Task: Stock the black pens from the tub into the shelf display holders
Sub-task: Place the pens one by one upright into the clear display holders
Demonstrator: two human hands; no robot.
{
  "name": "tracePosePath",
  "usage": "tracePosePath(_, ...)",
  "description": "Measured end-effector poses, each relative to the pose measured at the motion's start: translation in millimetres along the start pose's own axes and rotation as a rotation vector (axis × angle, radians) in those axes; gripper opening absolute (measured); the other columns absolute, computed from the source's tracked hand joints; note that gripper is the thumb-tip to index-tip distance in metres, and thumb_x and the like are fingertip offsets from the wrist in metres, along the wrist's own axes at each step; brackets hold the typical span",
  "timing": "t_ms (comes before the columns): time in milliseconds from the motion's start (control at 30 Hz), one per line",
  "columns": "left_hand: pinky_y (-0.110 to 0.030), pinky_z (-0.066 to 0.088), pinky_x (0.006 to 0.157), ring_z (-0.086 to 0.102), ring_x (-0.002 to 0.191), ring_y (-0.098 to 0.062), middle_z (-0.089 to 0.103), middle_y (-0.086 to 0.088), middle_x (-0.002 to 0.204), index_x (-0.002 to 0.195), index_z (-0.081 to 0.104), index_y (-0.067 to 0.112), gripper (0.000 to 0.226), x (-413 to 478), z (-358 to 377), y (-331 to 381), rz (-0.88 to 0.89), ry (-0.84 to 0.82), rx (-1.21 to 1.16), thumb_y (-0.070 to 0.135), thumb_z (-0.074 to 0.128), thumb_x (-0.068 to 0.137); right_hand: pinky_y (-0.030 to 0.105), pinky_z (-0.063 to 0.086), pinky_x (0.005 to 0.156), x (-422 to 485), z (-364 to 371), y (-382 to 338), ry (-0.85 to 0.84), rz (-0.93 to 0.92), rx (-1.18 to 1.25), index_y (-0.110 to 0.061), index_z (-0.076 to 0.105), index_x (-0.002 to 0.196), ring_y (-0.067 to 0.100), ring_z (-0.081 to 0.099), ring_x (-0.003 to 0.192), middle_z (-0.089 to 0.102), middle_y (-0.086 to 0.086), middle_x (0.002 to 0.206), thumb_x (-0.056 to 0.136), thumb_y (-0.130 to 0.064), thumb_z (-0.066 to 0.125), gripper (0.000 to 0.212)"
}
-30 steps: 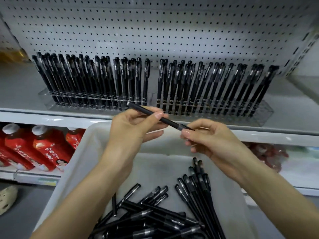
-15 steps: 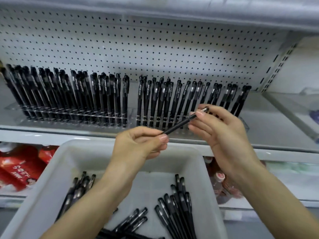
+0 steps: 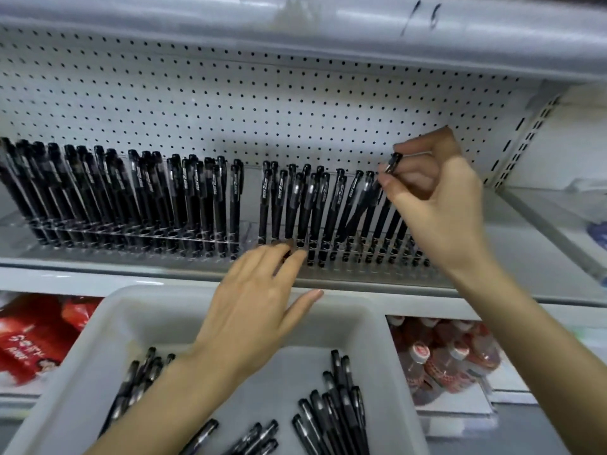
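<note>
Head camera: right hand (image 3: pixel 437 205) pinches a tilted black pen (image 3: pixel 359 211) among the right holder's (image 3: pixel 361 257) rows; left hand (image 3: pixel 249 310), fingers straight, touches that holder's front. Loose pens (image 3: pixel 338 408) fill the tub (image 3: pixel 131 310) below.

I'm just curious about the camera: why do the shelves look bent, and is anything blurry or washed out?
In the head view the wide-angle lens bows the shelf edge; the upper shelf front is smeared and pale with glare; print on the racked pens is soft; the red bottles at lower right are blurred; lighting is even, shadows faint.
</note>
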State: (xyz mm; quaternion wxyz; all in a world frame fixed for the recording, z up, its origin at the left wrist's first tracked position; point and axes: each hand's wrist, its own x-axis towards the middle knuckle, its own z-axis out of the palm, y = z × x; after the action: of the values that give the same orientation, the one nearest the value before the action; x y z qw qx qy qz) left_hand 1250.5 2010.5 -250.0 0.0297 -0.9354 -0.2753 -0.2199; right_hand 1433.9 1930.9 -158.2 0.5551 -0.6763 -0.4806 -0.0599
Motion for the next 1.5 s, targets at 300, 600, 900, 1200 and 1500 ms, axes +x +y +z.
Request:
tracePosePath(300,-0.037,0.039,0.1,0.054,0.11,-0.02,0.06,-0.002,0.117,0.123,0.058,0.011,0.061,3,5,0,0.006,0.024,0.038,0.056,0.027,0.095,0.02,0.049,0.083,4,11,13,-0.112,0.039,-0.061,-0.023,0.057,0.093,0.0,0.061,0.087,0.063,-0.009,0.089,0.084,-0.014,0.07,0.019)
tracePosePath(600,-0.031,0.026,0.103,0.051,0.113,-0.02,0.059,-0.002,0.12,0.124,0.057,0.009,0.061,4,5,-1,0.007,-0.016,0.027,0.056,0.03,0.095,0.005,0.045,0.079,19,7,10,-0.218,0.037,-0.13,-0.032,0.055,0.081,-0.003,0.06,0.089,0.063,-0.008,0.09,0.081,-0.014,0.073,0.025)
tracePosePath(900,-0.033,0.037,0.101,0.054,0.111,-0.019,0.06,-0.001,0.119,0.121,0.059,0.01,0.062,5,1,-1,-0.006,-0.036,0.01,0.056,0.027,0.095,-0.003,0.038,0.068,14,10,18,-0.25,0.029,-0.204,-0.026,0.063,0.093,-0.007,0.056,0.083,0.064,-0.003,0.092,0.081,-0.013,0.073,0.021)
tracePosePath(1200,-0.031,0.017,0.111,0.041,0.131,-0.016,0.049,-0.003,0.139,0.137,0.048,0.013,0.07,-5,-17,-6,0.024,-0.076,-0.059,0.059,0.017,0.094,-0.003,0.036,0.064,-4,-2,-5,-0.151,0.029,-0.223,-0.025,0.066,0.097,-0.01,0.052,0.072,0.061,-0.008,0.085,0.082,-0.018,0.072,0.018)
tracePosePath(1500,-0.03,0.017,0.114,0.029,0.139,-0.02,0.037,-0.007,0.148,0.141,0.042,0.011,0.074,-84,-57,-73,-0.228,-0.066,-0.175,0.061,0.022,0.09,0.028,0.054,0.067,-90,55,-16,-0.657,0.058,0.025,-0.021,0.069,0.086,0.014,0.064,0.069,0.068,-0.002,0.078,0.075,-0.014,0.078,0.016)
